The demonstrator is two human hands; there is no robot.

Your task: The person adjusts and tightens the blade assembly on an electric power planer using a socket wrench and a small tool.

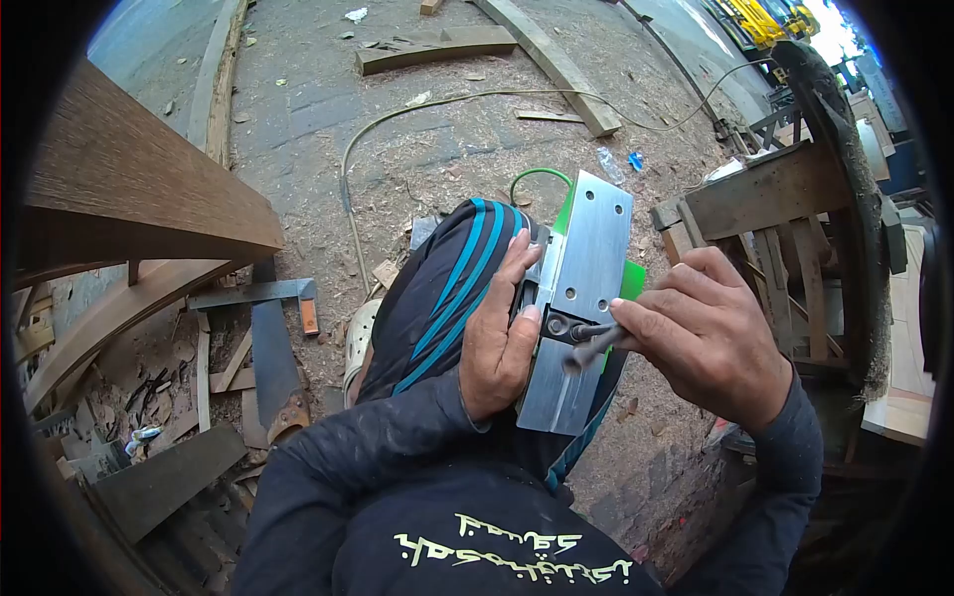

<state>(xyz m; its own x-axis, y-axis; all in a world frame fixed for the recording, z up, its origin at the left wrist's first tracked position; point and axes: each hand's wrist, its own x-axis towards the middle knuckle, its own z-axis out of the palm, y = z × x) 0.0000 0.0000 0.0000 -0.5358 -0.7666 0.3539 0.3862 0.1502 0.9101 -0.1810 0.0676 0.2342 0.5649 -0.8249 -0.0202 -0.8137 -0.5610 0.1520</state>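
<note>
A green power planer (pixel 591 238) lies upside down across my lap, its silver metal sole facing up. My left hand (pixel 505 338) is pressed against its left side, fingers together and wrapped along the edge beside the dark cutter slot. In my right hand (pixel 706 333) a dark metal wrench (pixel 591 348) is gripped between thumb and fingers, over the slot in the middle of the sole. The wrench's working end is partly hidden, so whether it sits on a bolt cannot be made out.
A handsaw (pixel 271 358) and a try square (pixel 253 294) lie on the left among wood scraps. A large wooden beam (pixel 149 169) juts in at upper left. A hose (pixel 397 109) crosses the ground ahead. Wooden framework (pixel 765 199) stands at the right.
</note>
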